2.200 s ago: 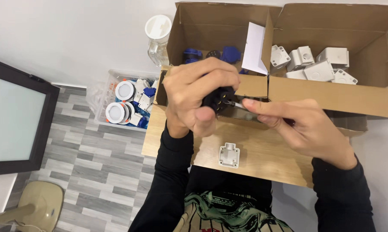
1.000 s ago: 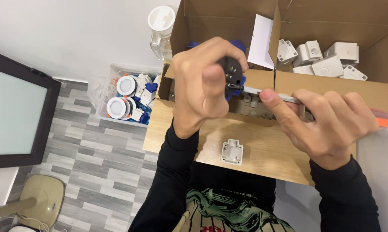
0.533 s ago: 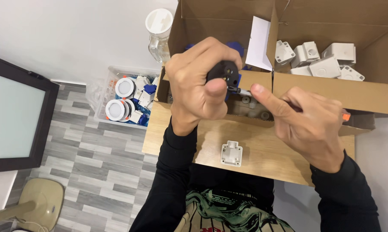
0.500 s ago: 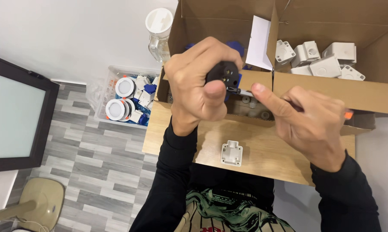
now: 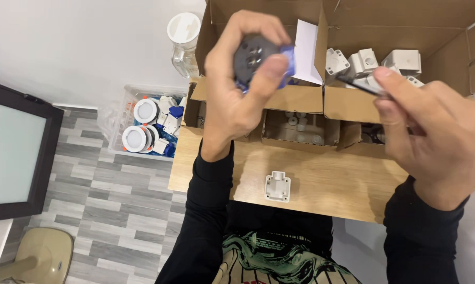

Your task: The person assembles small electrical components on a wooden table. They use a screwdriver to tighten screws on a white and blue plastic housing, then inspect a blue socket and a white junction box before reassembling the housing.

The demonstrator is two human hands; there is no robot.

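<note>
My left hand (image 5: 237, 89) is raised over the table and grips a round dark grey part with blue edges (image 5: 258, 55), its flat face with small holes turned toward me. My right hand (image 5: 432, 131) is up at the right, apart from the part, pinching a thin dark tool (image 5: 361, 84) that points left. A small white plastic bracket (image 5: 277, 188) lies on the wooden table (image 5: 321, 184) below both hands.
Open cardboard boxes (image 5: 353, 16) stand at the back; the right one holds several white plastic parts (image 5: 374, 60). A small shallow box (image 5: 295, 129) sits before them. On the floor are a clear bin of round white parts (image 5: 145, 126), a clear jar (image 5: 184, 37) and a dark-framed panel (image 5: 11, 147).
Both hands have risen nearer the camera. The tool has pulled away from the dark part, to the right. The left hand has turned the part's flat face toward me.
</note>
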